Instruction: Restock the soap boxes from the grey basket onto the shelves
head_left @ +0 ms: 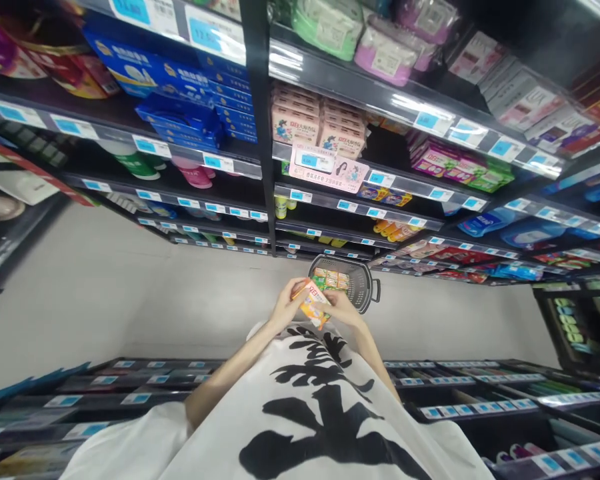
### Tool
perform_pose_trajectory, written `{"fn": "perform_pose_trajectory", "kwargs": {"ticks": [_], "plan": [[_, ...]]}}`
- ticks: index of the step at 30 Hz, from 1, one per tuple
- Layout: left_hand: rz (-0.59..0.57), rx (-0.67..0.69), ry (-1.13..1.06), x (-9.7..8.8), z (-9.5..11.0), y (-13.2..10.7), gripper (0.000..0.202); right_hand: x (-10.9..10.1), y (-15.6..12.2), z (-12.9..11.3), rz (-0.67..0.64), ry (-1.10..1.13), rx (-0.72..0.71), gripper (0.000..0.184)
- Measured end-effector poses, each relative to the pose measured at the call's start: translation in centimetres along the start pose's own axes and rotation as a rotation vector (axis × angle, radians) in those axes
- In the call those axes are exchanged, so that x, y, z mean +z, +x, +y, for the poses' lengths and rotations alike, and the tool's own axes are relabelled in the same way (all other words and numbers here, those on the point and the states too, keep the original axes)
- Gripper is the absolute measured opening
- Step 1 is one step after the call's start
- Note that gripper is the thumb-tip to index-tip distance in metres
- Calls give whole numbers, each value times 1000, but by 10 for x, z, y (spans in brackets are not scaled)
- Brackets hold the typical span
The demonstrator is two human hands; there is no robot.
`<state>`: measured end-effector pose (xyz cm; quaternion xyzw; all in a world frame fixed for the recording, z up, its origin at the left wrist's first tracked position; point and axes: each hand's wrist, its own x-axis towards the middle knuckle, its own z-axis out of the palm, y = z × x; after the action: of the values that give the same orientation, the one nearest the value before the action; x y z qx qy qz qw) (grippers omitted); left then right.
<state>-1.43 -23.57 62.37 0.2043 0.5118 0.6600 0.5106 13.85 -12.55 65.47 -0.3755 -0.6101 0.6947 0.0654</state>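
On your orange-white pack (312, 305), just off ctr at 6 o'clock, you can read 立白 in red. At 12, the pink boxes (295, 128) say 立白 too; below 'em your pink sign (342, 172) has 香氛洗衣皂, rest too sm. Approx 11, a price tag (211, 35) starts 12.5. At 2, a white box (534, 105) shows prob. LUX. Most other tags: illegible.

Pack (314, 307): boxy, orange and white, red lettering at the top end. Held tilted, printed face toward camera. Position: near-left side of basket (361, 283), overlapping it in view.
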Motion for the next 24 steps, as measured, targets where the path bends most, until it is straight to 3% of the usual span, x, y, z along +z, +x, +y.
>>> {"fn": "perform_pose_trajectory", "kwargs": {"ticks": [4,7,10,16,19,24], "plan": [[-55,40,91,3,4,-12,48,-15,9,-10,-218,-212,-72,46],[-21,83,91,10,6,-17,44,-45,19,-32,-267,-333,-122,45],[82,93,50,20,2,-18,46,-98,37,-73,-122,-433,-216,46],[291,71,115,41,-26,-8,53,-208,89,-180,446,-681,-627,50],[367,75,169,58,-38,-1,55,-243,108,-223,504,-865,-749,58],[400,100,274,98,-43,6,51,-276,151,-266,425,-1215,-800,71]]}}
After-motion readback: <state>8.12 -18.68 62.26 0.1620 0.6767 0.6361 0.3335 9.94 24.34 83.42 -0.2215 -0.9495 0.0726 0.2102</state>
